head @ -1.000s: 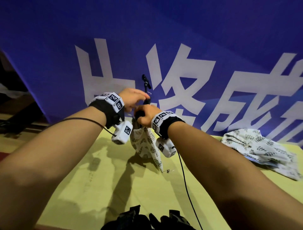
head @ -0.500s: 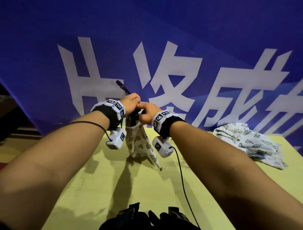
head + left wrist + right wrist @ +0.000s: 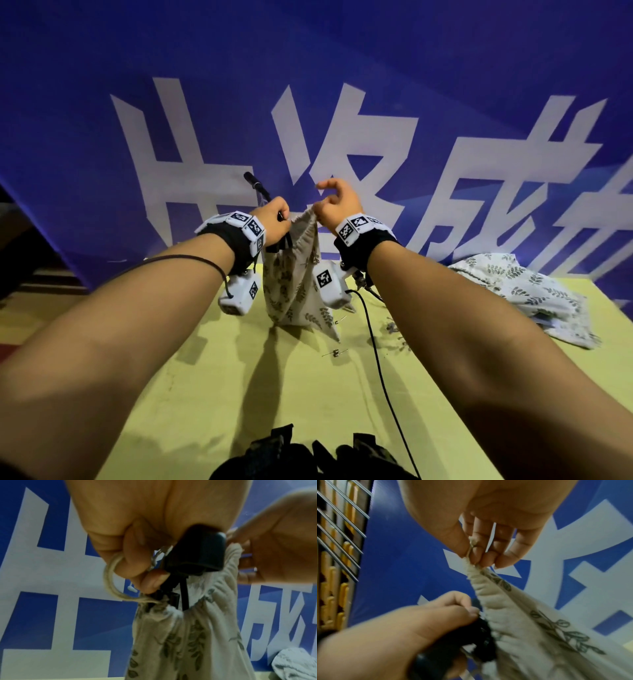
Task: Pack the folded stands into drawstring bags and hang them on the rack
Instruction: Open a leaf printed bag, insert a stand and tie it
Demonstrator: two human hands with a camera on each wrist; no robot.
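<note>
The leaf-print bag [image 3: 294, 274] hangs above the yellow desk [image 3: 274, 394], its bottom corner just touching the top, with the black folded stand [image 3: 193, 551] poking out of its gathered mouth. The left hand [image 3: 274, 219] grips the stand together with a loop of cord [image 3: 109, 577]. The right hand [image 3: 337, 205] pinches the bag's rim at the opposite side, stretching it upward. More leaf-print bags [image 3: 520, 294] lie crumpled to the right, by the blue banner [image 3: 102, 102].

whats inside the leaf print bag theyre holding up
A black folded stand sticks out of the drawstring bag mouth, gripped by the left hand. Its lower part is covered by the cloth, so nothing else inside can be seen.
</note>
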